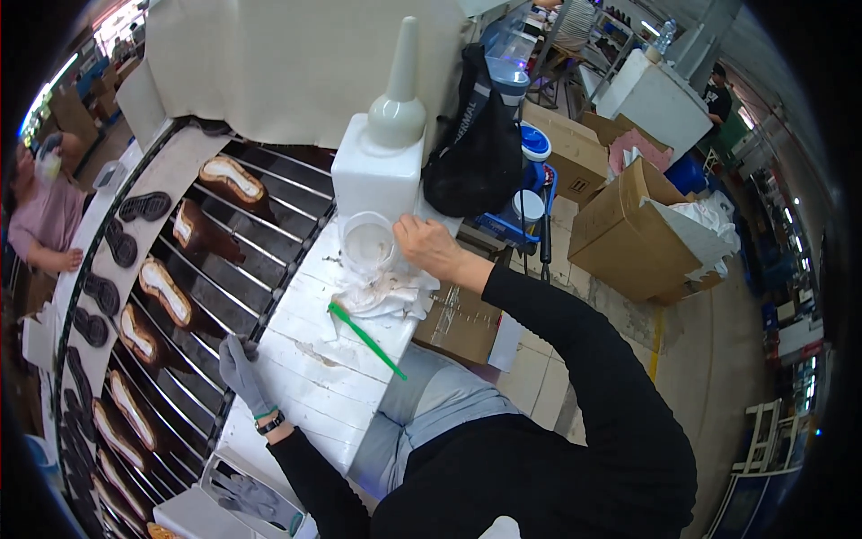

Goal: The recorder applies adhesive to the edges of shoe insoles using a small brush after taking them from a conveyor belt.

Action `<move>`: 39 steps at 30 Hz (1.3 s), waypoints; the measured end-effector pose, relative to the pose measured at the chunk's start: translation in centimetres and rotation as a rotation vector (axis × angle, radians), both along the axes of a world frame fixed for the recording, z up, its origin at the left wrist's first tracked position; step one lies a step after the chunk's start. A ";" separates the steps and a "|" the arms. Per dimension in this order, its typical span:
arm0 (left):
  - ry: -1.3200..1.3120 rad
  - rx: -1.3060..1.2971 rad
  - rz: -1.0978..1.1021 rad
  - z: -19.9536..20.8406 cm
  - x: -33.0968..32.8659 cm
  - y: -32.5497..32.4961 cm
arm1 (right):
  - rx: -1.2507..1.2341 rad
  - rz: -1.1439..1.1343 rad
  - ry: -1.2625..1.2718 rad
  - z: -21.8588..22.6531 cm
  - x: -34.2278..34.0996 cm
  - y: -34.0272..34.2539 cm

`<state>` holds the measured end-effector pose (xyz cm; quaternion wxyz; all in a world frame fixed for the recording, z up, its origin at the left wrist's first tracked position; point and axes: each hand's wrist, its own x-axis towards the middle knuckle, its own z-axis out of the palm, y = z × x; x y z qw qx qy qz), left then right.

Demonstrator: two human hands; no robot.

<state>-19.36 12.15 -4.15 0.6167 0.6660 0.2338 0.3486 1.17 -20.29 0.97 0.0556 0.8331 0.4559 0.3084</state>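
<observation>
My bare right hand is closed at the rim of a clear plastic cup, which stands on the white bench top. Its fingertips are partly hidden. Just below the cup lies a crumpled, stained white cloth. A green-handled brush rests on the bench between me and the cloth. My left hand, in a grey glove, is by the roller conveyor's near edge with its fingers stretched out and nothing visible in them. Shoe uppers on lasts, soles up, lie along the metal rollers beyond it.
Black shoe soles line the conveyor's far ledge. A white container with a tall nozzle-shaped top and a black bag stand behind the cup. Cardboard boxes are at right. Another person is across the conveyor. Gloves lie in a bin.
</observation>
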 end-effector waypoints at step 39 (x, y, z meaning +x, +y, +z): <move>0.041 -0.006 -0.006 0.4 0.0 -0.1 | -0.062 0.066 0.290 1.9 1.8 0.2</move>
